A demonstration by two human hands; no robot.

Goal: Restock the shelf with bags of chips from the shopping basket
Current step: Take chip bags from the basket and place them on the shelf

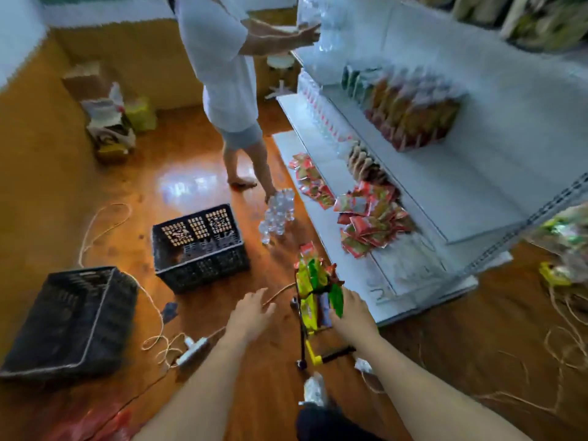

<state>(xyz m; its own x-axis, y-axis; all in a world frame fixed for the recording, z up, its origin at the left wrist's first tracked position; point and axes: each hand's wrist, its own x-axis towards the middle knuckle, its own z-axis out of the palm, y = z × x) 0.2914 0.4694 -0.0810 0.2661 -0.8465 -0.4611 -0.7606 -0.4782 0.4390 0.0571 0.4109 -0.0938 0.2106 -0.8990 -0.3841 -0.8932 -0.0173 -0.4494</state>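
chip bags [313, 281] stand upright, packed in the shopping basket [310, 345] on the floor just beside the shelf [397, 275], so reach is short. right hand [353, 313] is at the bags, grasp hidden, cannot tell. left hand [249, 315] hovers loose, fingers spread, holding nothing.
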